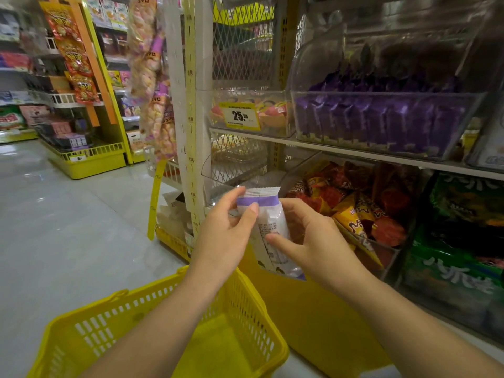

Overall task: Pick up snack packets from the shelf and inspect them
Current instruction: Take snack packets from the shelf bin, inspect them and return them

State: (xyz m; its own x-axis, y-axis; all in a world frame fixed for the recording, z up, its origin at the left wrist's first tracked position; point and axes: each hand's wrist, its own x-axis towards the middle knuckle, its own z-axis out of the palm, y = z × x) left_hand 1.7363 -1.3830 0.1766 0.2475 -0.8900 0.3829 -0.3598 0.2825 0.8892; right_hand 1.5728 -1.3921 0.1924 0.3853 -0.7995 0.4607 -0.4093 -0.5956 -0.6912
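Item: packet (271, 216), white with a purple band, upright, held in front of the shelf (354, 154) and above the basket (62, 339).

Left hand (223, 236): thumb and fingers pinch the packet's top corner at the band.

Right hand (319, 244): fingers curl behind the packet's right edge, thumb on the printed face.

Stock on shelf: purple packets (381, 118) in the upper clear bin; orange packets (351, 214) in the bin below; green bags (458, 268) at the far right.

Basket: no goods visible in it.

Status: one packet is off the shelf and, by the look of it, under inspection, printed side towards the person. The other bins' packets appear untouched, so most of the task likely remains.
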